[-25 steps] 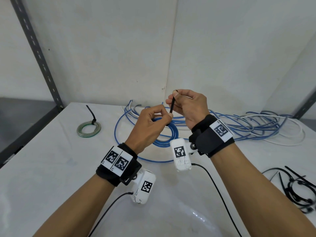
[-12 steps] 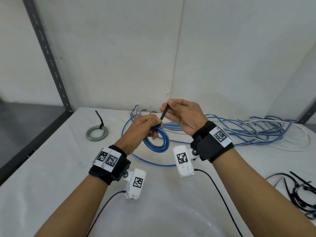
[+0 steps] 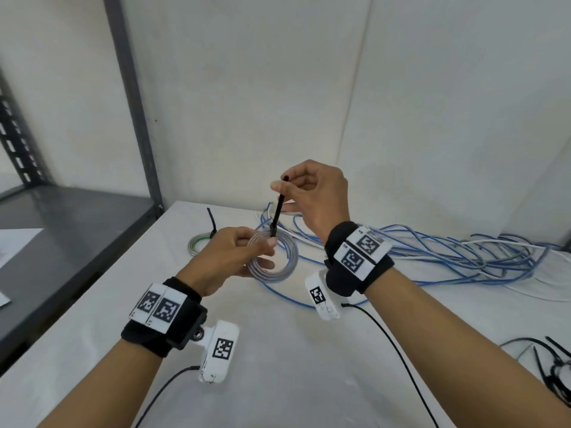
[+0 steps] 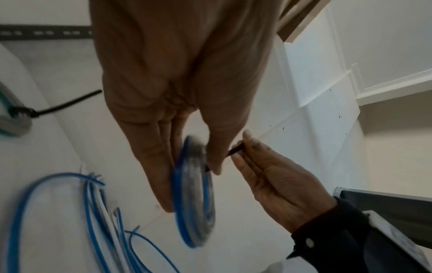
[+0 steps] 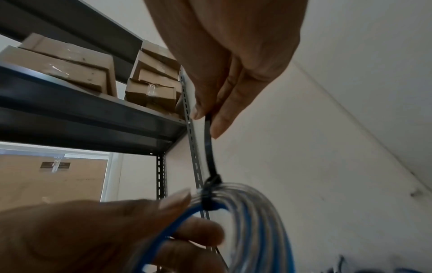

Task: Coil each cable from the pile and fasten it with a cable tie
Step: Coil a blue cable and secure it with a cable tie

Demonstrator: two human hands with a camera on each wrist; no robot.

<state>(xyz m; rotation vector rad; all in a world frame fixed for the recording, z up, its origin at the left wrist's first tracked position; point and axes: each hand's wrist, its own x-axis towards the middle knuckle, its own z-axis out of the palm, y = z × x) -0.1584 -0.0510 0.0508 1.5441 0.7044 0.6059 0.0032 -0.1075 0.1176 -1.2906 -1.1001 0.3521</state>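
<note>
My left hand (image 3: pixel 244 251) pinches a small coil of blue cable (image 3: pixel 279 267) above the white table, thumb and fingers on either side of the coil (image 4: pixel 194 194). A black cable tie (image 3: pixel 277 216) is looped around the coil's top (image 5: pixel 210 195). My right hand (image 3: pixel 304 193) pinches the tie's free tail (image 5: pixel 208 140) above the coil and holds it taut and upright. The pile of loose blue and white cables (image 3: pixel 448 254) lies on the table behind and to the right.
A green-and-white coil (image 3: pixel 199 244) with a black tie lies at the back left of the table (image 3: pixel 293 366). Spare black cable ties (image 3: pixel 553 362) lie at the right edge. A dark metal shelf post (image 3: pixel 133 103) stands at the left; boxes (image 5: pixel 70 61) sit on an upper shelf.
Both hands have lifted the coil off the table and toward me. My right hand has drawn the tie's tail upward, and the loop now sits tight on the coil.
</note>
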